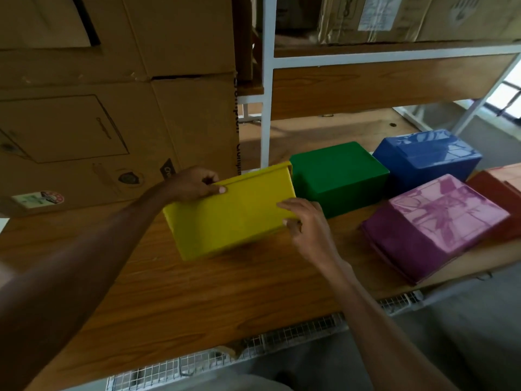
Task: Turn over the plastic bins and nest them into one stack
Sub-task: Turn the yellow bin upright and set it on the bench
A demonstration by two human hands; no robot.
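A yellow plastic bin (234, 215) is tilted on its side above the wooden table (197, 292), its rim toward the back. My left hand (194, 183) grips its upper left rim; my right hand (304, 224) holds its right edge. To the right, a green bin (338, 176), a blue bin (425, 156) and a purple bin (434, 227) lie upside down on the table. A red-orange bin (504, 193) is partly cut off at the right edge.
Large cardboard boxes (112, 108) are stacked at the back left, close behind the yellow bin. A white metal shelf frame (266, 80) with wooden boards stands behind the bins. Wire mesh (253, 348) runs along the table's front edge.
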